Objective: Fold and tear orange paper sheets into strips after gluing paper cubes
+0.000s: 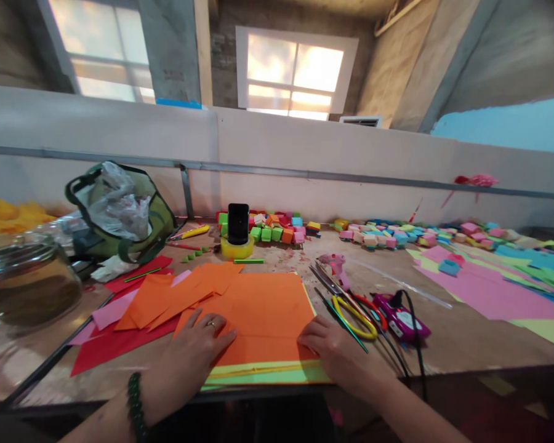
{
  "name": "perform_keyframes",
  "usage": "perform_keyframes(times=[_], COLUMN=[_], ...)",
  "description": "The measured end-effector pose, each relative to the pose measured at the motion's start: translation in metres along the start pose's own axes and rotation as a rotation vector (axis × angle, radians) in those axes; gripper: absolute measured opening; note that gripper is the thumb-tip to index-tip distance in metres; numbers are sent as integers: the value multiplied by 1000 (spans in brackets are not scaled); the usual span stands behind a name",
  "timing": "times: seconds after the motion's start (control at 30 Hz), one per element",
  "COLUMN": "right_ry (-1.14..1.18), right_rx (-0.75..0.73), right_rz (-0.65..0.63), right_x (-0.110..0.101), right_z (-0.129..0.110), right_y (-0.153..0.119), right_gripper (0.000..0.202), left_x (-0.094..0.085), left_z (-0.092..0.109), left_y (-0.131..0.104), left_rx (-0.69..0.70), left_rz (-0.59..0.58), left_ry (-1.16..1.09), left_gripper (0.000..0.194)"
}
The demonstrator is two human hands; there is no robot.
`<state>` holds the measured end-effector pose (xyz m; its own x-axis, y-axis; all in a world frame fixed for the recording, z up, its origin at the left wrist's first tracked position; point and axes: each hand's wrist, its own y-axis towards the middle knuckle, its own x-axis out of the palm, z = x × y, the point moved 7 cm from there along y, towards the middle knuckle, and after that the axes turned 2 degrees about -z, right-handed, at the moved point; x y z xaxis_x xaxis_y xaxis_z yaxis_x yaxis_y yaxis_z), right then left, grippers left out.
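An orange sheet (268, 307) lies on a stack of yellow and green paper (277, 373) at the table's front edge. A faint crease runs across its lower part. My left hand (196, 347), with a ring and a dark bead bracelet (136, 403), rests palm down on the sheet's left side, fingers apart. At the right edge of the sheet is my right hand (327, 344), its fingers bent and close together on the paper; whether they pinch it is hard to see. Cut orange pieces (180, 295) overlap red paper (115, 347) on the left.
Scissors with yellow handles (357, 319), a pink glue gun (336, 269) and a purple box with a black cable (401, 320) lie right. A phone (238, 223) stands on tape (237, 248). Left are a glass jar (28, 283) and a green bag (154, 209); paper cubes (274, 232) line the back.
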<state>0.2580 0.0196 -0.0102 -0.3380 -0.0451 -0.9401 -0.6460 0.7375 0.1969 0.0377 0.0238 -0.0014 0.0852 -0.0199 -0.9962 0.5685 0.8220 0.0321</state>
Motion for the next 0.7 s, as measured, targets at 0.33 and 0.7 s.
perform_keyframes(times=[0.33, 0.7], right_ry=[-152, -214], right_rx=[94, 39], right_rz=[-98, -249], right_x=[-3, 11], right_z=[-4, -35], right_y=[10, 36], right_gripper=[29, 26], left_x=[-8, 7], left_z=[-16, 43], left_y=[-11, 14], left_rx=[-67, 20], left_rz=[71, -4], left_ry=[75, -149], left_gripper=[45, 38])
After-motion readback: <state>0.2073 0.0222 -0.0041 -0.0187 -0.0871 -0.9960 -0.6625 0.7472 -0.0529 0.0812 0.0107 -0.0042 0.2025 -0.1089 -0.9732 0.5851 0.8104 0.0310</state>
